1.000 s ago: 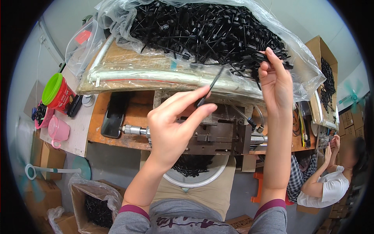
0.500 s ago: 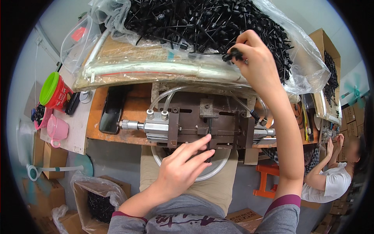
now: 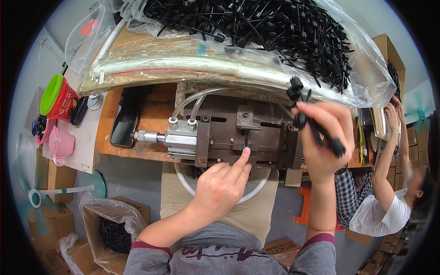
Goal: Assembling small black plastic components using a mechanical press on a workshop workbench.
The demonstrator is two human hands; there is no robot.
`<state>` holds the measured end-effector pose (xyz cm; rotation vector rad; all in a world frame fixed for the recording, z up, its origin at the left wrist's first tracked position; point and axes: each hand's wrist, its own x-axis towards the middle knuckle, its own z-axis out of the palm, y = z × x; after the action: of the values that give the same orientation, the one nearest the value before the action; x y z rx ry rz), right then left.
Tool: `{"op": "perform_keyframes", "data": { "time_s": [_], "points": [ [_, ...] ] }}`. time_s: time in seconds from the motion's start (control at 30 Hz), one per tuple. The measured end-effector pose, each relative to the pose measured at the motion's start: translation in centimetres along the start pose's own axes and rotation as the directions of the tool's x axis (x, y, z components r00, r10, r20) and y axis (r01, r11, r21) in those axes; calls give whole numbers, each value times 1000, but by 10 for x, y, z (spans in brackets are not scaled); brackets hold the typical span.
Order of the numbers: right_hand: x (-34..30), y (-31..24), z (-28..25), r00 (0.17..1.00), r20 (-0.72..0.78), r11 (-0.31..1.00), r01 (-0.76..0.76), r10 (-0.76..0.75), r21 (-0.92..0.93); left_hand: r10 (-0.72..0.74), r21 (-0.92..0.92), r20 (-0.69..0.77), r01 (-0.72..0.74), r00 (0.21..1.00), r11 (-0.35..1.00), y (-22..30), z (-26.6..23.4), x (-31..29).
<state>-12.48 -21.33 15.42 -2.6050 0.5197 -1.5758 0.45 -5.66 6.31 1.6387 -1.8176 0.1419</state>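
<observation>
My right hand (image 3: 331, 135) is closed around several black plastic pieces with thin stems (image 3: 300, 103), held up right of the metal clamping fixture (image 3: 224, 137). Some of them stick out past its fingers and thumb. My left hand (image 3: 217, 185) reaches over the fixture's near edge. Its index finger is stretched out, with the tip against a small black piece (image 3: 247, 137) in the middle of the fixture; the other fingers are bent, and I see nothing held in them. A silver air cylinder (image 3: 181, 141) with clear hoses (image 3: 196, 101) is mounted on the fixture's left.
Behind the fixture, a plastic-lined tray (image 3: 151, 71) bears a heap of black pieces (image 3: 256, 32). A phone (image 3: 125, 120), a red bucket (image 3: 63, 103) and a pink cup (image 3: 61, 143) are at left. Below the fixture is a round basket (image 3: 252, 195). Another person (image 3: 385, 206) sits at right.
My right hand has come back from the heap toward the fixture with black pieces in it. My left index fingertip has moved slightly farther in, onto the small piece.
</observation>
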Motion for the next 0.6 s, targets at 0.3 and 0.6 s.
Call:
{"op": "perform_keyframes", "data": {
  "time_s": [0.3,0.6],
  "points": [
    [-63,-25,-1,994,59,993,88,-92,75,-35,-13,60,36,998,999,-1,-6,1],
    [-90,-43,5,981,138,990,125,-133,67,-180,-582,-140,66,974,810,11,-27,5]
  ]
}}
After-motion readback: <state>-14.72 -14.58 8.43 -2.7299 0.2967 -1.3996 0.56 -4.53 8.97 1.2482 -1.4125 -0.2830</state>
